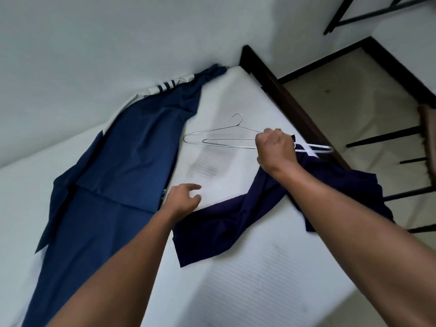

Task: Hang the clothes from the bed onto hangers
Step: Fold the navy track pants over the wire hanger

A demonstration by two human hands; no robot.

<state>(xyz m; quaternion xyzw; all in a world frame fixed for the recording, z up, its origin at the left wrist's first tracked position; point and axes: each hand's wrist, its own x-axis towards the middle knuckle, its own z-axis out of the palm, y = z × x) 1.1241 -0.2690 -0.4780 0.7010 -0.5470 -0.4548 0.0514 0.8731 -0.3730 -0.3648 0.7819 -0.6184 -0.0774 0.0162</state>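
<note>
On the bed [236, 267], near its right edge, a wire hanger [212, 140] is being gripped in the curled right hand [276, 149], seemingly with a fold of the dark navy garment [226, 223] lying beneath it. The left hand [184, 199] is being held loosely spread and empty beside that garment. Fitting is judged to be starting; the cloth is next needing to be drawn over the hanger bar

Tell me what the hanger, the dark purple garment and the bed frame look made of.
The hanger looks like thin bare metal wire: silvery shine, slim bent line. The garment seems a thin matte cloth, draping in soft folds; its fibre cannot be told. The bed frame is probably dark-stained wood, dull brown-black.
</note>
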